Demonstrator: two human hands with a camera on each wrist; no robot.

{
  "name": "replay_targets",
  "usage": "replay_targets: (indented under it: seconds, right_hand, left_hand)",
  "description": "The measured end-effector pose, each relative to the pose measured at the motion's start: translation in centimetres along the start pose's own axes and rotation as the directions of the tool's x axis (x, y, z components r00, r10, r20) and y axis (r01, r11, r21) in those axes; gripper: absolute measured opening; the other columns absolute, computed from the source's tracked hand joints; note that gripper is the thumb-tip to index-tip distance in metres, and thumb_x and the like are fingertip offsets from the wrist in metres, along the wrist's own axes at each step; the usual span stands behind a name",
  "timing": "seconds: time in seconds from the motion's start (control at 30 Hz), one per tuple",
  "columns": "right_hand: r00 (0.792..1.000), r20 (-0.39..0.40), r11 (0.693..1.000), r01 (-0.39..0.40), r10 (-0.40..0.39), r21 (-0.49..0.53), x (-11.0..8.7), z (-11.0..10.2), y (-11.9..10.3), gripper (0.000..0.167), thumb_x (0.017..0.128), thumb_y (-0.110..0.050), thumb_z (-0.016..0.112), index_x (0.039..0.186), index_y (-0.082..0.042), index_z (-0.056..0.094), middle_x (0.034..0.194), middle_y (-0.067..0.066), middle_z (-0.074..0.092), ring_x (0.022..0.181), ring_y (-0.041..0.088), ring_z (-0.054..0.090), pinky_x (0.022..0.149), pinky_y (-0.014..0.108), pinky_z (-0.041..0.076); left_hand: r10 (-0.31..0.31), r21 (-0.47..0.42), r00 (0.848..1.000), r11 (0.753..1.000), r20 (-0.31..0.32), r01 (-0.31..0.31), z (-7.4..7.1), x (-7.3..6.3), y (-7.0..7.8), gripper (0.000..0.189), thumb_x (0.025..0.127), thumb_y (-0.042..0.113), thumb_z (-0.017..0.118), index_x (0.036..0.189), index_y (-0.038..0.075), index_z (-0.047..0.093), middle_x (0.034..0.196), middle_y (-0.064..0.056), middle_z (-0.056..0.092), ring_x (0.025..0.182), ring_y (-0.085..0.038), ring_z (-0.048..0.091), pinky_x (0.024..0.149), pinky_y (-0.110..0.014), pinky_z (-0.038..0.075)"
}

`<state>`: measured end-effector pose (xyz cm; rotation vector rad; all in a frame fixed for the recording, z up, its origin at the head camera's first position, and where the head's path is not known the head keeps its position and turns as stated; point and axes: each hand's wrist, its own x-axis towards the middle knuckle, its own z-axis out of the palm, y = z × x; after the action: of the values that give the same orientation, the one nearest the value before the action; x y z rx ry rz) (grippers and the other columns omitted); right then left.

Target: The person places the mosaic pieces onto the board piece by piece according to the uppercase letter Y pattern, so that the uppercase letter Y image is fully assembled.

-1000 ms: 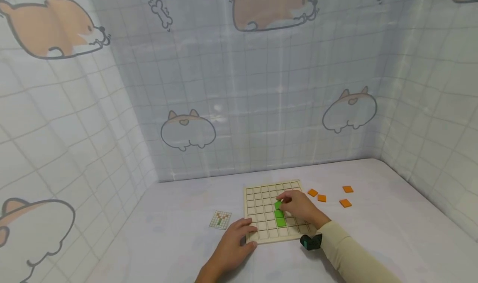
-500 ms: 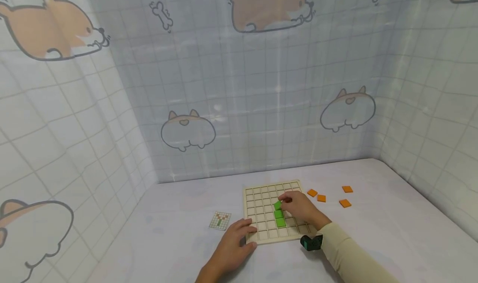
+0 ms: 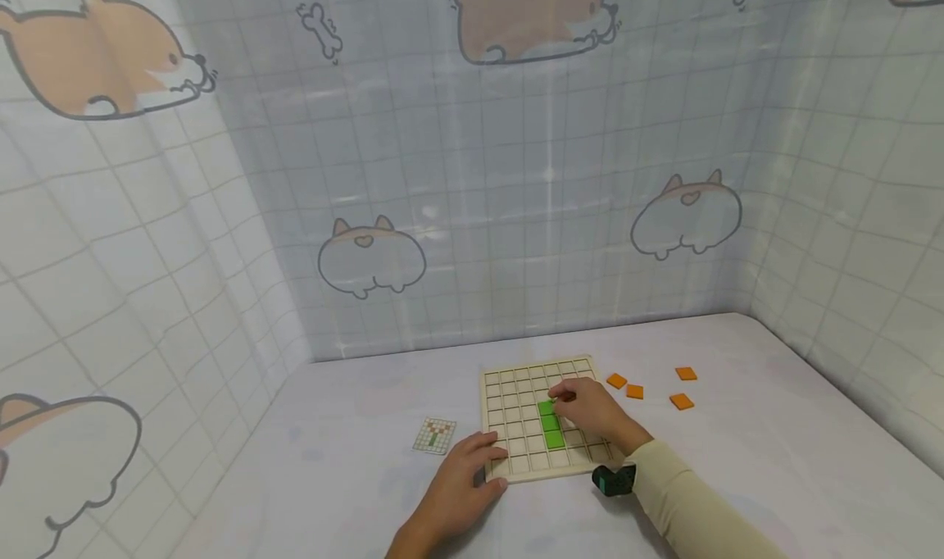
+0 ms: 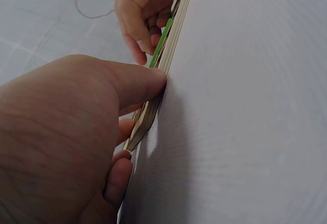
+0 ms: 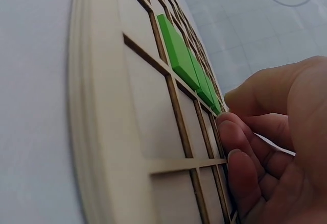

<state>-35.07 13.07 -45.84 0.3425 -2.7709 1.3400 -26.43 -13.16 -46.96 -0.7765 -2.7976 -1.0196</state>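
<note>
A wooden grid board (image 3: 509, 385) lies flat on the table in the head view. My left hand (image 3: 463, 479) holds its near left corner; the left wrist view has the thumb against the near edge and fingers round the side. Three green square tiles form a column on the board, and the farthest green tile (image 3: 546, 407) sits flat, in line with the nearest green tile (image 3: 554, 439). My right hand (image 3: 588, 405) has its fingertips at the far tile's right corner, thumb and finger close together. In the right wrist view that tile (image 5: 216, 104) is partly hidden by the fingers.
Several orange square tiles lie right of the board, among them one orange tile (image 3: 682, 401). A small pattern card (image 3: 435, 435) with a grid lies to its left. Cloth printed with cartoon dogs (image 3: 372, 256) walls the table's back and sides.
The farthest green tile was tilted at my right fingertips and now lies level, lined up with the other two. My left hand stays on the board's corner.
</note>
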Motion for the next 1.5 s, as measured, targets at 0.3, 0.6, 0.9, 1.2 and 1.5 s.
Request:
replay_targets:
  seconds: [0.3,0.6,0.9,1.2,1.5]
  right_hand:
    - [1.000,0.004,0.998,0.010,-0.011,0.061,-0.4,-0.8,0.7,0.020,0.093,-0.014,0.067,0.113,-0.013,0.073,0.102,-0.004,0.068,0.092,0.013,0.061,0.081,0.035,0.054]
    - [0.997,-0.017,0.961,-0.062,0.069,0.271,-2.3,-4.5,1.2,0.032,0.098,-0.019,0.063,0.126,-0.005,0.066,0.111,0.008,0.068,0.093,0.020,0.064,0.076,0.033,0.056]
    - [0.995,-0.048,0.966,-0.075,0.090,0.248,-4.0,-8.4,3.0,0.035,0.099,-0.020,0.062,0.127,0.000,0.063,0.117,0.013,0.068,0.099,0.021,0.065,0.080,0.034,0.057]
    - [0.987,-0.106,0.969,-0.097,0.123,0.228,-4.2,-10.9,5.3,0.037,0.100,-0.022,0.061,0.128,0.002,0.062,0.118,0.014,0.068,0.103,0.024,0.065,0.081,0.033,0.058]
    - [0.966,-0.182,0.967,-0.142,0.182,0.214,-5.0,-13.1,7.2,0.041,0.100,-0.024,0.061,0.130,0.003,0.059,0.118,0.020,0.067,0.094,0.024,0.065,0.074,0.030,0.058]
  left_hand:
    - [0.017,0.009,1.000,1.000,-0.002,-0.017,0.2,0.2,0.0,0.032,0.092,0.028,0.069,0.122,0.018,0.070,0.144,-0.005,0.053,0.137,-0.032,0.043,0.112,-0.057,0.033]
    - [-0.010,0.019,1.000,1.000,0.006,0.010,0.4,0.5,0.2,0.033,0.091,0.028,0.070,0.123,0.017,0.070,0.145,-0.004,0.053,0.139,-0.031,0.042,0.114,-0.056,0.032]
    - [-0.006,0.018,1.000,1.000,-0.001,0.006,0.1,0.2,0.0,0.033,0.092,0.028,0.070,0.123,0.017,0.070,0.145,-0.005,0.053,0.138,-0.034,0.042,0.112,-0.059,0.032]
    - [-0.033,-0.016,0.999,0.999,-0.001,0.033,0.2,0.2,0.1,0.035,0.092,0.028,0.069,0.124,0.014,0.069,0.145,-0.006,0.052,0.139,-0.035,0.040,0.113,-0.060,0.030]
    - [-0.041,0.007,0.999,0.999,0.004,0.041,0.1,0.6,0.1,0.035,0.092,0.028,0.069,0.125,0.015,0.069,0.146,-0.005,0.052,0.140,-0.032,0.039,0.114,-0.057,0.030]
